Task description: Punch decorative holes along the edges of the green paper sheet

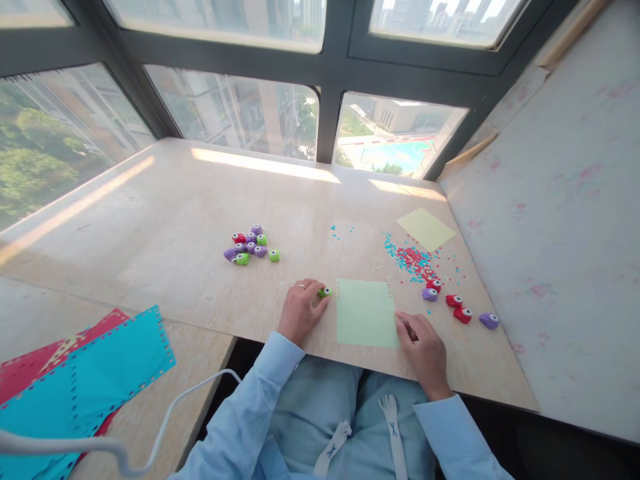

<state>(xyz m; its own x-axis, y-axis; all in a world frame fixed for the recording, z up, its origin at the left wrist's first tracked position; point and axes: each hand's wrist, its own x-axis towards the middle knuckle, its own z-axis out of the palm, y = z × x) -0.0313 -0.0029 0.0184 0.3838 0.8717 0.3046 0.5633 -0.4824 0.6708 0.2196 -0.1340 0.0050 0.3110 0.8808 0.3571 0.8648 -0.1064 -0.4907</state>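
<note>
Green paper [367, 313], left hand [301, 310] gripping green punch [325, 292], right hand [425, 347] at paper's edge, grip unclear, X-marked drawstrings [393, 433]

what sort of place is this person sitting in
Probably a home, perhaps an enclosed balcony several floors up: dark-framed windows look down on treetops, a pale wooden tabletop runs up to them, and floral wallpaper covers the right side.

Likely home: floral wallpaper [565, 220], apartment-style windows [235, 110].
</note>
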